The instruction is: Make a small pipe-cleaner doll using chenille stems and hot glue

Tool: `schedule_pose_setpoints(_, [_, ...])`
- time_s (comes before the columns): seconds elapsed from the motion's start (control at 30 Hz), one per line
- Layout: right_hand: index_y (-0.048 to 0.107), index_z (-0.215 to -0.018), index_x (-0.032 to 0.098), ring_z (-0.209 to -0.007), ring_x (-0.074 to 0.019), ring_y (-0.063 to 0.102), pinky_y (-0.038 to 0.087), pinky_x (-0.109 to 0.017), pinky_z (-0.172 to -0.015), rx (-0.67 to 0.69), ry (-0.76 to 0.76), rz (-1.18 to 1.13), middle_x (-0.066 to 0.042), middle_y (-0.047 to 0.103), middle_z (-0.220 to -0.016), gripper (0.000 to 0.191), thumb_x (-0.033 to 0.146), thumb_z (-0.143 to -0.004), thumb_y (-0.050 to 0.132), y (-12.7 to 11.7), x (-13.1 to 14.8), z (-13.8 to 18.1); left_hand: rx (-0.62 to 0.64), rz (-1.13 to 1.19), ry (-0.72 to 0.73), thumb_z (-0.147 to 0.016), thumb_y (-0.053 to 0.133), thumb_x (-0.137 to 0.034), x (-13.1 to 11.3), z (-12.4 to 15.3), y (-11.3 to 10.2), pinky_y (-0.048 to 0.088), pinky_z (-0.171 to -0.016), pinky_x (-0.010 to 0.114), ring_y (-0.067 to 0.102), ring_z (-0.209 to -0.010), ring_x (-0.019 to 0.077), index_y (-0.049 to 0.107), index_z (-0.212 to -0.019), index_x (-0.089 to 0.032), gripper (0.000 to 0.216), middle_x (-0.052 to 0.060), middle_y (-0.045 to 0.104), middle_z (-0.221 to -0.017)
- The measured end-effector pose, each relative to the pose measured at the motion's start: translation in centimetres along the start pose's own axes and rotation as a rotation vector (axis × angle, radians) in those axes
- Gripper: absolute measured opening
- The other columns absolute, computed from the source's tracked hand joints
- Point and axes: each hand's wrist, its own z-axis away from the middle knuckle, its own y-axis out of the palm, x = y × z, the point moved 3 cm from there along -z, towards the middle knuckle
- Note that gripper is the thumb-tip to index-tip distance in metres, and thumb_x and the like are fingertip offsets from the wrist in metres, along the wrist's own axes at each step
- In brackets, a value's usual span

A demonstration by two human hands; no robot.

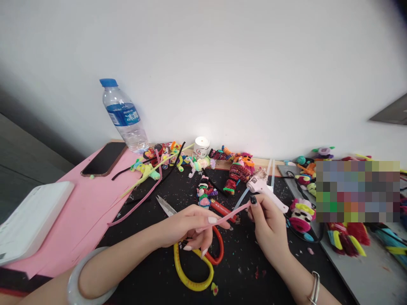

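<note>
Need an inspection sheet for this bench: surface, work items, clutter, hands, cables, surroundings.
Surface: black mat, scattered scraps; pink sheet at left.
Work items: pink strip between hands; scissors partly under left hand; glue gun beyond right hand.
Clutter: fuzzy figures, phone, white box.
Hands: fingers of both pinch the strip.
Cables: black cord at right; source unclear.
Surroundings: water bottle, white wall; patch at right pixelated.

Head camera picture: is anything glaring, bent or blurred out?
In the head view, the wall glows brightest just above the white cylinder; the water bottle leans, likely lens distortion; a pixelated block masks part of the right side; the pink strip looks fairly sharp.
</note>
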Motion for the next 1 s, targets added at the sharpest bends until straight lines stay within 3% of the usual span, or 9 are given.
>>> schedule_pose_setpoints(0.13, [0.044,-0.070,0.020,-0.050,-0.0104,0.034,0.028,-0.023,-0.046,0.037,0.020,-0.080,0.005,0.039,-0.057,0.028,0.035,-0.094,0.040,0.2,0.0,0.1,-0.030,0.043,-0.008,-0.087,0.041,-0.043,0.1,-0.1,-0.2,0.024,-0.031,0.017,0.034,-0.028,0.0045,0.062,-0.111,-0.004,0.050,0.001,0.055,-0.045])
schedule_pose_setpoints(0.3, [0.046,-0.072,0.019,-0.052,-0.0102,0.036,0.029,-0.022,-0.048,0.207,-0.011,-0.132,0.004,0.041,-0.059,0.028,0.033,-0.095,0.038,1.0,0.2,0.5,0.004,0.071,0.010,-0.086,0.035,-0.052,0.2,-0.1,-0.3,0.026,-0.032,0.017,0.038,-0.030,0.0049,0.063,-0.110,-0.005,0.059,0.004,0.059,-0.050])
schedule_pose_setpoints(0.47, [0.046,-0.072,0.019,-0.054,-0.0104,0.036,0.029,-0.023,-0.051,0.355,-0.024,-0.123,0.005,0.040,-0.060,0.028,0.034,-0.094,0.038,1.5,0.4,0.9,-0.022,0.015,-0.055,-0.083,0.056,-0.034,0.5,0.0,-0.2,0.025,-0.032,0.015,0.034,-0.029,0.0024,0.067,-0.102,-0.010,0.033,-0.004,0.049,-0.042])
schedule_pose_setpoints(0.6, [0.046,-0.067,0.018,-0.052,-0.0098,0.037,0.028,-0.023,-0.051,0.464,-0.054,-0.120,0.005,0.041,-0.058,0.033,0.035,-0.094,0.037,1.9,0.6,0.9,-0.054,-0.089,-0.077,-0.080,0.060,-0.031,0.3,0.2,0.0,0.020,-0.028,0.013,0.030,-0.027,0.0011,0.067,-0.100,-0.013,0.028,-0.006,0.048,-0.043])
schedule_pose_setpoints(0.83, [0.044,-0.065,0.018,-0.051,-0.0099,0.036,0.027,-0.023,-0.050,0.454,0.006,-0.208,0.005,0.040,-0.056,0.038,0.039,-0.095,0.034,1.7,0.4,0.7,-0.117,-0.092,-0.031,-0.079,0.062,-0.032,0.3,0.1,0.0,0.022,-0.027,0.013,0.033,-0.027,0.0021,0.067,-0.102,-0.013,0.030,-0.006,0.048,-0.043])
schedule_pose_setpoints(1.0, [0.042,-0.065,0.019,-0.052,-0.0101,0.036,0.028,-0.023,-0.050,0.453,0.029,-0.246,0.004,0.040,-0.057,0.036,0.038,-0.095,0.035,1.7,0.5,0.7,-0.081,-0.055,-0.002,-0.081,0.059,-0.034,0.4,-0.1,0.0,0.027,-0.030,0.013,0.037,-0.028,0.0028,0.065,-0.103,-0.012,0.032,-0.004,0.052,-0.045])
